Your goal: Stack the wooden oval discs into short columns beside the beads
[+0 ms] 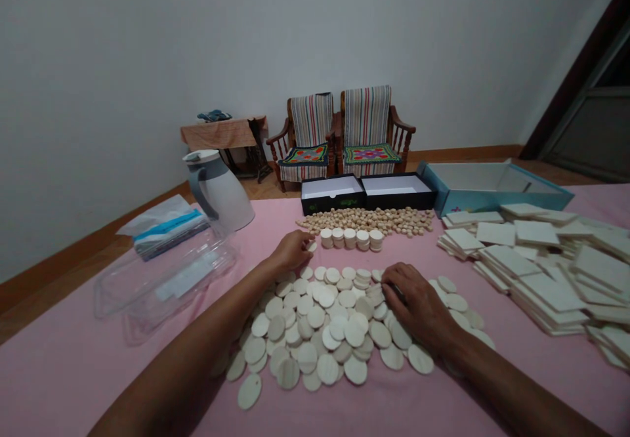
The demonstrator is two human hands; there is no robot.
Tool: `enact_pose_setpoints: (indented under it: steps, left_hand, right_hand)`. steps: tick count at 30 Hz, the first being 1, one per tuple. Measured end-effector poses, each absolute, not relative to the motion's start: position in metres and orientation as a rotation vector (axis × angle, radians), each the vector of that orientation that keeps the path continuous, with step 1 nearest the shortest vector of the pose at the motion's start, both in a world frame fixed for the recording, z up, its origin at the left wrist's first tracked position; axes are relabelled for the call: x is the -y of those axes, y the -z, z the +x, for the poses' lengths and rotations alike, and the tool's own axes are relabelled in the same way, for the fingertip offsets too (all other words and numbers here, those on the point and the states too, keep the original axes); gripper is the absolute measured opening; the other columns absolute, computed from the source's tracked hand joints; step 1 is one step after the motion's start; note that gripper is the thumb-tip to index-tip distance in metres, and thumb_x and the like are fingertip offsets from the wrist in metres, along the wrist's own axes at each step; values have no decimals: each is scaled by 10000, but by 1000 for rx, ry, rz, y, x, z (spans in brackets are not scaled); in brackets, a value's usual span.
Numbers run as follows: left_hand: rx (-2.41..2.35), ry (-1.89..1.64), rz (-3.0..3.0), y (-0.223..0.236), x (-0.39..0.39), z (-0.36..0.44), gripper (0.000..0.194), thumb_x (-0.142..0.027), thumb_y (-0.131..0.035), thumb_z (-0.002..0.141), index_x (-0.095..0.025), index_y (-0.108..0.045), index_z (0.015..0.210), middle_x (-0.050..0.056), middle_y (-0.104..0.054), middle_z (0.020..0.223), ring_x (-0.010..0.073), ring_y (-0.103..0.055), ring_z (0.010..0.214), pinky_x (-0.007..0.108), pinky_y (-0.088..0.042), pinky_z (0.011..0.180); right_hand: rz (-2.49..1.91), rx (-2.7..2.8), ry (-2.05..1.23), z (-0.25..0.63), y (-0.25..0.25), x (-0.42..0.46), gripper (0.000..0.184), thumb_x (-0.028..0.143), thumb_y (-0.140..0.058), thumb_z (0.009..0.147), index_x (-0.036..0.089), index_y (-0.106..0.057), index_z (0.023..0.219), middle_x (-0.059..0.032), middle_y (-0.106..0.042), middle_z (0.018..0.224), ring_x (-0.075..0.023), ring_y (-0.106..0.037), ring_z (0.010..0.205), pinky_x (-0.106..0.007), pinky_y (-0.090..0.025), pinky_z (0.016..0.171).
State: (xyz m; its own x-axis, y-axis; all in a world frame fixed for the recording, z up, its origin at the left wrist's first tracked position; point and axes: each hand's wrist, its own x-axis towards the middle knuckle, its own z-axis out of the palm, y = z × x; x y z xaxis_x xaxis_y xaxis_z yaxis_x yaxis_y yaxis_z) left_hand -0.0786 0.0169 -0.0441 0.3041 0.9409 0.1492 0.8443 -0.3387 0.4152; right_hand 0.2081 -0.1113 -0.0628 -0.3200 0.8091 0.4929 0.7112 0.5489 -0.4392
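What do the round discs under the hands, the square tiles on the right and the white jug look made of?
The round discs look like thin, unfinished pale wood: faint grain shows on matte, uncoated faces. The square tiles look like similar pale wood, though their grain is harder to see. The white jug looks like smooth plastic from its soft sheen, though enamelled metal can't be ruled out.

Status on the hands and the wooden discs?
Left hand at a small wooden disc, by the short stacks. Right hand on the pile of wooden discs, grip unclear. Square wooden tiles off to the right, not in the way.
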Motion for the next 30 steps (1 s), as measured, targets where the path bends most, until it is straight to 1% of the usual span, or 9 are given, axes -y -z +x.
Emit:
enact_pose_setpoints:
  steps: [3, 5, 11, 14, 16, 18, 20, 24, 30]
  left_hand:
    - [-1614, -501, 2370, 42, -17, -74, 198, -142, -688, 642, -180, -739, 829, 36, -676, 759, 180, -611, 694, 239, -433, 622]
    - [-1621, -495, 2377, 41, -18, -70, 142, -177, -683, 673, -176, -736, 805, 38, -674, 750, 172, -604, 668, 237, -426, 604]
    - [-1664, -563, 2341, 40, -18, -63, 250, -211, -703, 694, -176, -731, 940, 53, -696, 815, 174, -618, 682, 245, -444, 615]
    - [-1693, -634, 2305, 36, -9, -65, 316, -211, -675, 738, -164, -702, 1048, 83, -701, 941, 168, -629, 710, 254, -468, 654]
    - [-1672, -672, 2285, 32, 2, -67, 264, -219, -627, 788, -160, -703, 1034, 84, -701, 963, 159, -634, 719, 248, -478, 667]
    - [-1554, -685, 2271, 28, 15, -68, 205, -245, -610, 812, -160, -719, 963, 69, -708, 911, 150, -634, 711, 234, -480, 654]
    - [-1370, -663, 2274, 26, 29, -66, 210, -283, -643, 796, -166, -722, 952, 60, -705, 892, 149, -634, 723, 225, -479, 644]
    - [-1153, -547, 2384, 24, 49, -53, 372, -273, -749, 698, -175, -697, 1053, 71, -683, 943, 174, -627, 800, 245, -483, 689]
    - [-1228, -502, 2475, 21, 56, -39, 313, -176, -725, 681, -156, -694, 992, 59, -662, 879, 160, -614, 737, 246, -477, 676]
  right_hand:
    - [-1237, 2109, -200, 208, 62, 112, 118, 142, -449, 889, 195, -554, 880, -78, -571, 881, -219, -521, 844, -363, -439, 734]
    - [-1244, 2110, -207, 207, 61, 112, 120, 138, -446, 890, 192, -552, 882, -79, -567, 882, -219, -519, 846, -365, -439, 739]
    - [-1227, 2110, -201, 208, 62, 112, 121, 129, -452, 881, 198, -550, 872, -77, -571, 883, -216, -522, 840, -360, -444, 735]
    - [-1219, 2110, -193, 209, 63, 111, 124, 130, -453, 875, 198, -557, 879, -79, -575, 884, -219, -523, 844, -362, -445, 735]
    - [-1222, 2111, -191, 209, 63, 111, 127, 132, -452, 876, 198, -560, 884, -81, -574, 884, -222, -521, 850, -364, -443, 739]
    - [-1231, 2108, -196, 208, 62, 112, 127, 133, -448, 880, 195, -559, 885, -83, -571, 889, -222, -517, 853, -364, -442, 741]
    - [-1240, 2107, -205, 208, 60, 112, 123, 134, -447, 883, 191, -556, 880, -83, -567, 891, -219, -512, 853, -362, -440, 743]
    - [-1245, 2114, -200, 208, 58, 113, 117, 141, -451, 885, 188, -556, 864, -79, -564, 883, -215, -509, 844, -357, -438, 735]
    - [-1248, 2107, -194, 207, 56, 114, 115, 127, -459, 874, 188, -556, 856, -74, -567, 875, -212, -512, 841, -352, -439, 736]
